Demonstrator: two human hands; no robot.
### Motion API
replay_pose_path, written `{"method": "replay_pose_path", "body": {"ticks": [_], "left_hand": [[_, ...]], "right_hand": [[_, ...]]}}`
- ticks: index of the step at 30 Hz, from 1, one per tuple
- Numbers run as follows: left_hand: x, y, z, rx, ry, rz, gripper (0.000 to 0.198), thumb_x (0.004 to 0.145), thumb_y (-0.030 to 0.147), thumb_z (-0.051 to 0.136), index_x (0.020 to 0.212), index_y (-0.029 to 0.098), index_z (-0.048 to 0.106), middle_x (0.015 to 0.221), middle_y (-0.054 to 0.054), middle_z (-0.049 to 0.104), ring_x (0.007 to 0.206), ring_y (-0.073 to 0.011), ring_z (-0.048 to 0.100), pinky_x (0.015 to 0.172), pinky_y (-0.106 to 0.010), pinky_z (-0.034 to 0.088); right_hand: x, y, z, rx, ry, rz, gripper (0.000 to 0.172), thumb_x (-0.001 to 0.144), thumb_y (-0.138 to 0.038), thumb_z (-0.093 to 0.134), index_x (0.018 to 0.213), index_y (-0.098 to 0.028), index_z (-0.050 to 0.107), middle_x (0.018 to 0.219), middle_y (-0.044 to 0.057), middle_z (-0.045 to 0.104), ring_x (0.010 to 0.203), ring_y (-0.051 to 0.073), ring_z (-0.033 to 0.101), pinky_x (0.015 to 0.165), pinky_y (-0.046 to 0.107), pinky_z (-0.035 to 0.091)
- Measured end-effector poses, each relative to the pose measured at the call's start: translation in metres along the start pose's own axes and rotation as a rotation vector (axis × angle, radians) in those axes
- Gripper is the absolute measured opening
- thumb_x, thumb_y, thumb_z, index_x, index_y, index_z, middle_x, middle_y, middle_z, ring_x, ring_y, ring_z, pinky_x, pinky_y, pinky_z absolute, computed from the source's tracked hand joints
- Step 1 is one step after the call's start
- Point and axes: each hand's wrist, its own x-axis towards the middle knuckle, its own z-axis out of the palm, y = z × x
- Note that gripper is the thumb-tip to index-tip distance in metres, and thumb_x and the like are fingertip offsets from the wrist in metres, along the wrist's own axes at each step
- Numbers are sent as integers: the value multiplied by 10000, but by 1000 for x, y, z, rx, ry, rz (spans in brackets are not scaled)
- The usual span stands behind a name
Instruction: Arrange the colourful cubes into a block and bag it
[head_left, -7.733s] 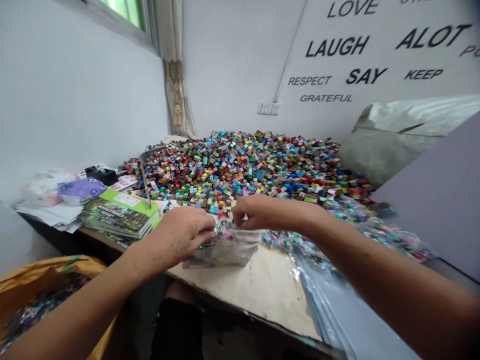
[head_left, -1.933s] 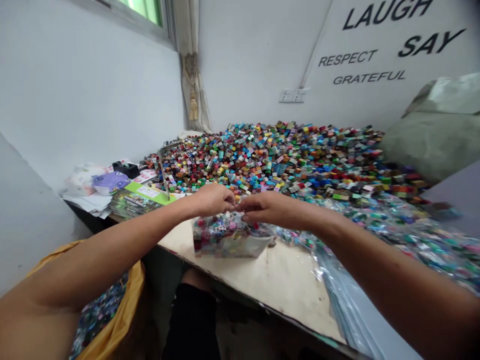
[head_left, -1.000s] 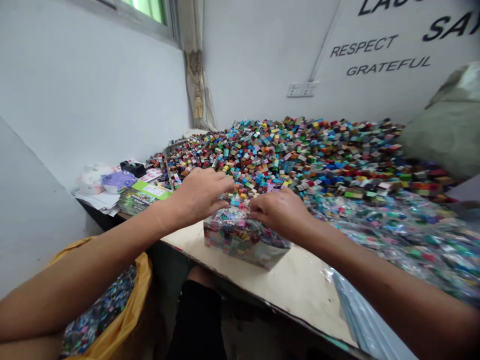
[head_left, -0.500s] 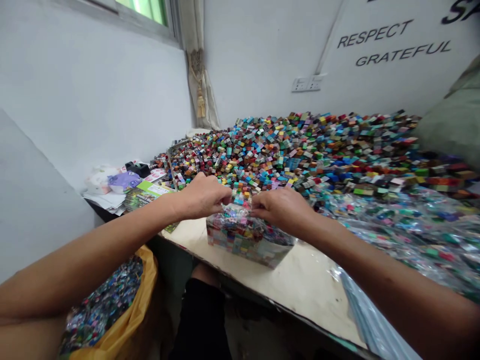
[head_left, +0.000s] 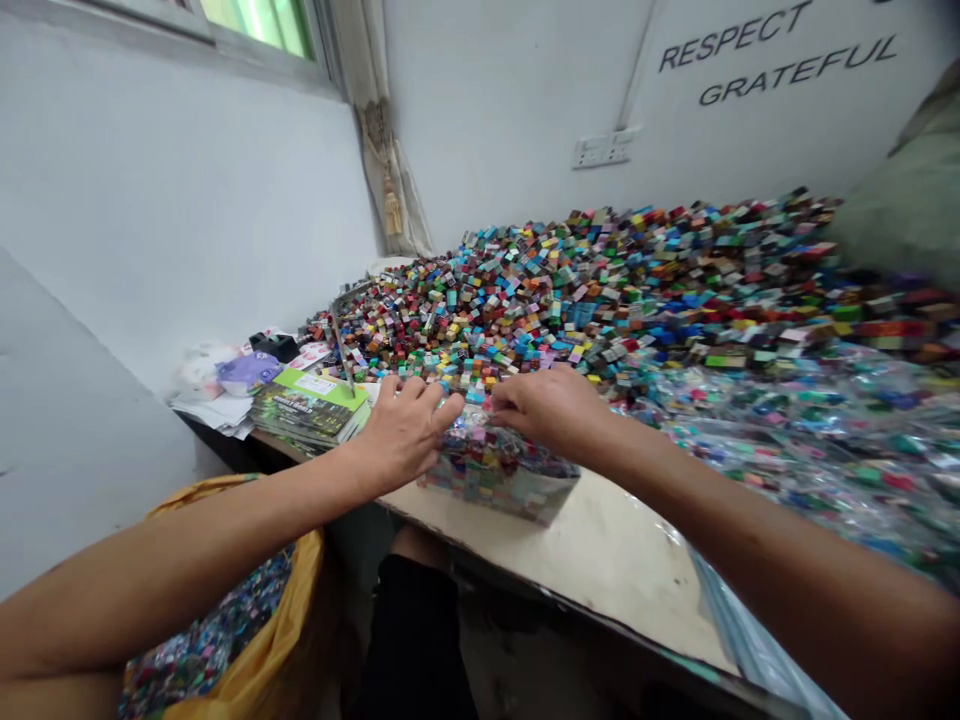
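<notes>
Plastic toy bricks lie heaped; just in front of the heap, a clear bag of mixed bricks sits under the right hand, spread on top, while the left hand has lifted off, fingers apart beside it.

The room is evenly bright w/ soft light, the narrow glass window well up & left of the left hand blown out pale green, and only faint shadows on the white painted wall beyond that hand. Small hard glints come off the clear plastic bags of coloured bricks right of the right hand, and it's dark under the pale board table top below both hands. Wide-angle bend at frame edges, plus slight blur on the heap of small plastic bricks far right of the hands.
</notes>
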Motion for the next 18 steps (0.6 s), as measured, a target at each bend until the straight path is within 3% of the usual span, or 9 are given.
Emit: {"method": "replay_pose_path", "body": {"ticks": [6, 13, 18], "left_hand": [[1, -11, 13, -65, 63, 53, 374, 791, 189, 521, 1158, 140, 472, 955, -100, 592, 854, -252, 533, 699, -353, 395], [-4, -10, 18, -47, 99, 18, 106, 842, 180, 488, 930, 172, 545, 767, -44, 594, 719, -209, 573, 607, -298, 382], [3, -22, 6, -167, -22, 25, 103, 877, 218, 498, 884, 179, 594, 853, -44, 640, 768, -187, 590, 597, -264, 362]], "right_hand": [[0, 2, 3, 29, 22, -58, 185, 913, -282, 524, 883, -236, 701, 882, 21, 699, 854, 190, 617, 626, 263, 275], [-1, 3, 6, 52, 50, -92, 185, 905, -242, 534, 815, -217, 693, 844, 11, 698, 813, 166, 604, 605, 261, 240], [1, 6, 9, 102, 48, -95, 138, 884, -272, 582, 825, -234, 701, 817, -3, 695, 779, 163, 602, 607, 250, 239]]}}
